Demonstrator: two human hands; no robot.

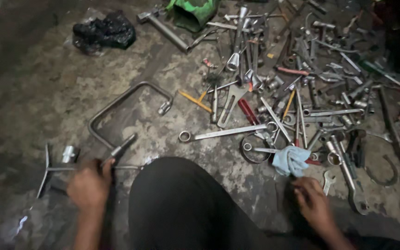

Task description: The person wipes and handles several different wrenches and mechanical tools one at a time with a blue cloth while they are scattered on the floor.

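Steel tools lie scattered across a stained concrete floor (pixel 47 92) as a person crouches over them, a dark-clothed knee (pixel 181 203) filling the bottom centre of the head view. The left hand (pixel 90 185) is closed in a fist around the lower end of a bent steel brace bar (pixel 116 104), gripping it just beside the knee; from that grip the bar runs up and away to the right, its long axis slanting across the floor, turns through a squared bend and ends in a socket head well ahead of the hand. The left hand is the nearer one by far, since it already holds the bar, while the right is well apart on the other side of the knee. A cross-shaped wheel wrench (pixel 47 169) lies just left of the fist, with a short chrome socket (pixel 69 153) beside it. The right hand (pixel 313 201) rests low on the floor, fingers curled loosely, pinching nothing that can be made out; it sits just below a pale blue rag (pixel 290 159) and beside a small open-ended spanner (pixel 328 181). Ahead of the right hand spreads a dense heap of spanners and sockets (pixel 311 83), with a long ring spanner (pixel 225 133) lying crosswise at its near edge. A crumpled black plastic bag (pixel 103 30) and a green container (pixel 193 13) sit at the far side of the floor.
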